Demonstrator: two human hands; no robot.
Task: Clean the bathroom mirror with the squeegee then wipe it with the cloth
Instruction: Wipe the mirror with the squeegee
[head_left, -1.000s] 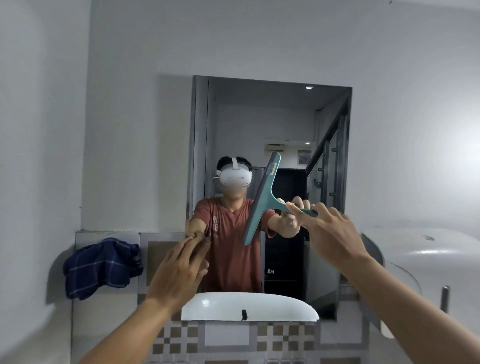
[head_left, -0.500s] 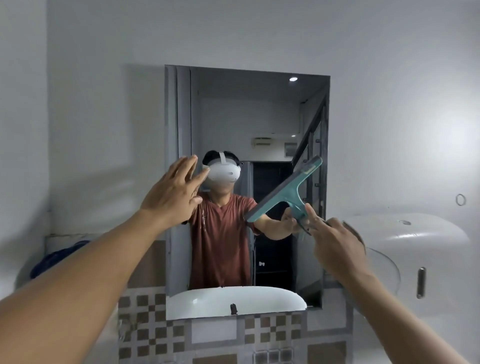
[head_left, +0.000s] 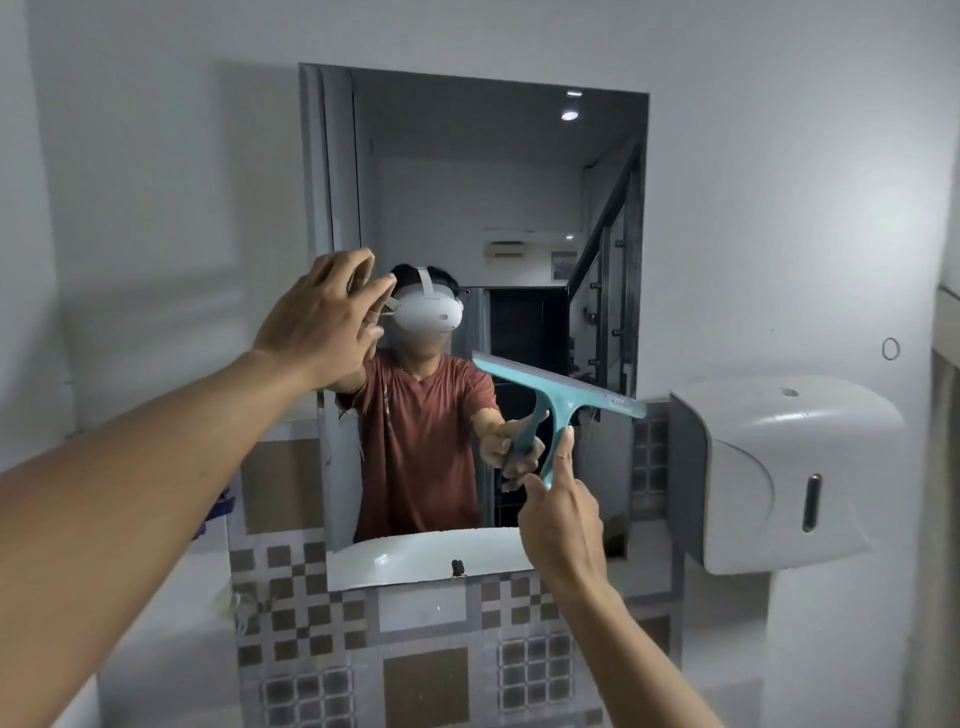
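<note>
- Mirror (head_left: 467, 218), a tall rectangle, hangs on the white wall above a band of checkered tile (head_left: 306, 603); its lower edge reflects the white rim of a basin.
- Right hand (head_left: 563, 525) is closed round the handle of a teal squeegee (head_left: 558, 400), index finger laid straight up along the shaft, the remaining fingers curled under it.
- The squeegee sits over the mirror's lower right part, with its blade tilted so the left end is higher, near the middle of the glass, and the right end reaches the mirror's right edge.
- Whether the blade actually presses the glass cannot be told from this angle.
- Left hand (head_left: 324, 312) is raised at the mirror's left edge, about halfway up, fingers spread and slightly bent, holding nothing; its fingertips seem to meet their own reflection, so it looks to be touching the glass.
- A scrap of dark blue cloth (head_left: 215, 512) peeks out behind the left forearm, on the ledge left of the mirror's lower corner, mostly hidden.
- A white wall dispenser (head_left: 779, 467) is mounted just beside the mirror's lower right corner.
- In the glass a person in a rust-red shirt and a white headset mirrors both arms.
</note>
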